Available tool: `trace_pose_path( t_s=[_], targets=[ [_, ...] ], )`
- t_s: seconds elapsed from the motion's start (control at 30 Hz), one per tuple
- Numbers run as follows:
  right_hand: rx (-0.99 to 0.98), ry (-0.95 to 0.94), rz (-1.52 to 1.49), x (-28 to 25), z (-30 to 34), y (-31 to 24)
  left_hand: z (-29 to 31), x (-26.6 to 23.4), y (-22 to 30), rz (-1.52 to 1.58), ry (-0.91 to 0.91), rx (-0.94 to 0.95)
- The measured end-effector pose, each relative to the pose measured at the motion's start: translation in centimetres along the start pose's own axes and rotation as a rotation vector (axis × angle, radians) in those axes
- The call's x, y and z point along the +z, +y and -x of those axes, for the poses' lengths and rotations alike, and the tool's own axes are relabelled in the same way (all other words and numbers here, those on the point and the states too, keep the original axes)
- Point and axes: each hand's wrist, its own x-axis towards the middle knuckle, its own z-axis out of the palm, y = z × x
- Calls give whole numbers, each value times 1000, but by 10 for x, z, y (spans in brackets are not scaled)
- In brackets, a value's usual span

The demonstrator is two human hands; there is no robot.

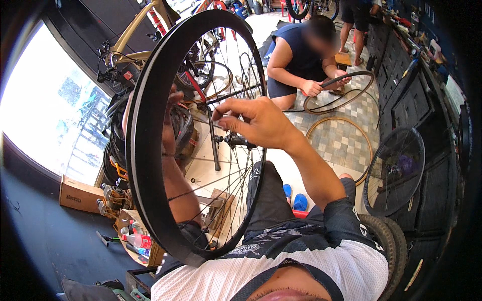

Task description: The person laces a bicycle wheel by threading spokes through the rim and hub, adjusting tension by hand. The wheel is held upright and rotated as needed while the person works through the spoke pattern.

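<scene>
— Right hand (258,120), at about 2 o'clock inside the wheel's ring: fingers curled, thumb close under the index finger. Whether anything is pinched between them, cannot tell.

— And the wheel (143,125)?

— Upright, slightly tilted, 10 o'clock of frame centre. Deep black rim; lower edge, at 6 o'clock, close against the wearer's shirt (321,246). Hub (240,141) just below the right hand.

— Left hand (169,118)?

— Far side, around 10 o'clock of the ring, seen through the opening. Blurred; grip cannot be told.

— How is this best handled?

— My judgement: hand-work at the spokes (244,169). Steady the rim with the left hand, use light fingertips on the right, take one spoke at a time, and avoid catching fingers at the crossings near the hub.

— What escapes us?

— Part of the left hand, behind the rim. Contact between right fingertips and spokes: unclear. Lowest rim against the clothing: uncertain. Window (50,110) at 9 o'clock is washed out. Co-worker (296,60) at 1 o'clock handles a dark ring (362,73); tyre or rim, can't say.
</scene>
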Motion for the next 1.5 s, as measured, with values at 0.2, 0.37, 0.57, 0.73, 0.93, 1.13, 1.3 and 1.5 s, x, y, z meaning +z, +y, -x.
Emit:
trace_pose_path(
  t_s=[0.2, 0.37, 0.57, 0.73, 0.93, 1.13, 1.3, 1.5],
  targets=[
    [-91, 60, 14, 13, 5, -5, -49, 7, 41, 107, -168, -171],
    [-105, 155, 59, 6, 12, 7, -11, 2, 12, 6, -48, -85],
    [-112, 49, 11, 5, -2, -3, 11, 57, 32, -82, 263, -24],
    [-254, 217, 189, 8, 3, 5, 12, 72, 25, -83, 323, -12],
    [-285, 316, 95, 16, 8, -25, 17, 79, 30, -94, 372, 16],
    [-265, 202, 135, 16, 8, -35, 14, 90, 42, 13, 332, 27],
    [-291, 159, 104, 13, 4, -33, 10, 88, 42, 49, 332, 32],
    [-282, 198, 130, 13, 6, -31, 6, 86, 35, 53, 335, 27]
  ],
)
